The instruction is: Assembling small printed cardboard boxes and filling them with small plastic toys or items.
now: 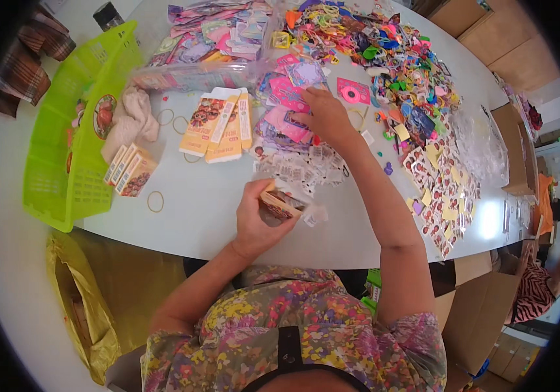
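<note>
My left hand (258,225) is wrapped around a small orange cardboard box (278,208). The box is tilted, its open end up and toward the right. Farther off, my right hand (327,114) reaches over a spread of pink and purple cards (286,95). Its thumb and fingers are apart over the cards, and I see nothing held between them. Small clear packets with printed labels (293,168) lie just beyond the held box. Flattened orange boxes (218,125) rest left of the cards, and filled-out orange boxes (133,171) stand farther left.
A green plastic basket (70,140) with a beige cloth (133,117) beside it borders the left. A clear bin (195,77) of colourful packets stands at the back. Small trinkets (384,55) heap at back right, above sticker sheets (433,202). Rubber bands (155,202) lie about.
</note>
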A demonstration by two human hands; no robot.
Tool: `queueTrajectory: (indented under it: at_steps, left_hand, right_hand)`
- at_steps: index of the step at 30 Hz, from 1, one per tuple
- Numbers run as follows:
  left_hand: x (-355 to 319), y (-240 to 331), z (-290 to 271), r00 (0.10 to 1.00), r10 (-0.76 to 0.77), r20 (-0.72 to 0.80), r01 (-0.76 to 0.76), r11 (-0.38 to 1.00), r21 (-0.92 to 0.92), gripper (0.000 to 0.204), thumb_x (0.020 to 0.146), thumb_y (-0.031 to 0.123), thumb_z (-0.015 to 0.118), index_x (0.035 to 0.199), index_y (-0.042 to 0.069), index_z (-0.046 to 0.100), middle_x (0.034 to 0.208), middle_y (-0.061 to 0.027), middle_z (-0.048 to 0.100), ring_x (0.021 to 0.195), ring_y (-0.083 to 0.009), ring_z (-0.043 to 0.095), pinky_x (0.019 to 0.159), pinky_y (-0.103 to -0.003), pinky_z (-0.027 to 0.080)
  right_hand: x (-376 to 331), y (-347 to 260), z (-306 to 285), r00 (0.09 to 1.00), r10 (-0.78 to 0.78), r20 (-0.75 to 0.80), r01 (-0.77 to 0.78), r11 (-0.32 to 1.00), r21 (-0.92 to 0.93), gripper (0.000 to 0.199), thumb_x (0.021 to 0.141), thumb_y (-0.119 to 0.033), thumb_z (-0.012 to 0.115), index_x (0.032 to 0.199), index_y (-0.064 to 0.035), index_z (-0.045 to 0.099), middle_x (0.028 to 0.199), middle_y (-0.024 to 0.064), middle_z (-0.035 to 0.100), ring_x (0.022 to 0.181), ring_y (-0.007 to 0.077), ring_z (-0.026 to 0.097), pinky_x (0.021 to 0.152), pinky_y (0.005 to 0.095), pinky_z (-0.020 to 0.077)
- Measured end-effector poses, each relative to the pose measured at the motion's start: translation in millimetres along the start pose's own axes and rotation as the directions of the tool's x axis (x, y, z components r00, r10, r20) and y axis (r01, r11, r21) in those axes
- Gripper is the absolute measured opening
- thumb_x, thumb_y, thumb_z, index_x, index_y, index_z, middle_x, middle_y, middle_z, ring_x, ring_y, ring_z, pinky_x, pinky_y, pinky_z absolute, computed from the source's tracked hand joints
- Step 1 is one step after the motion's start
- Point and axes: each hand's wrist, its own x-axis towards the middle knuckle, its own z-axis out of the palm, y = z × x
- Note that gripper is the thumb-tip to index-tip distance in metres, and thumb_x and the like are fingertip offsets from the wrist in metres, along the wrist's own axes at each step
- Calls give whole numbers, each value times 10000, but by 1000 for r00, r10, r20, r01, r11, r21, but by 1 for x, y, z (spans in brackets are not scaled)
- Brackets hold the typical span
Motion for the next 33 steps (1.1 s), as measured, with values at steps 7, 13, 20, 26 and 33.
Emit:
queueTrajectory:
  at_steps: [7,13,20,26,33]
  left_hand:
    - [7,10,-5,997,63,40,-65,996,53,800,616,69,853,1267,-5,393,1150,-142,483,1013,-225,555,882,-336,480]
    - [9,9,-6,995,97,17,-98,991,93,772,623,61,847,1269,-13,431,1177,-159,502,1052,-247,557,898,-341,475]
    - [4,3,1,997,48,-52,-45,998,50,743,631,108,865,1245,-2,461,1115,-136,548,1007,-247,589,868,-342,500]
    - [3,7,0,995,92,-31,-89,991,98,736,649,57,861,1245,-24,438,1113,-129,549,1005,-204,603,871,-314,516]
    - [4,13,-3,975,220,6,-214,940,266,727,636,58,863,1233,-11,453,1094,-126,556,976,-204,617,826,-315,530]
  right_hand:
    - [0,25,-2,968,-95,230,102,995,-19,223,847,-197,656,995,-31,647,1018,137,666,873,355,632,719,405,511]
    - [-8,7,-40,956,285,-70,-258,930,263,131,906,-134,623,962,-20,654,827,61,668,641,181,638,573,308,498]
    - [-25,-69,-147,853,454,257,-478,484,733,75,896,-53,634,923,13,657,745,17,636,642,59,587,586,233,486]
    - [-43,-94,-181,959,-10,282,-72,958,277,56,825,-22,676,857,3,639,753,72,642,615,172,619,555,278,485]
    - [-51,-116,-169,904,-212,371,237,971,-23,118,725,-5,618,775,-57,525,699,87,514,595,269,577,518,378,460]
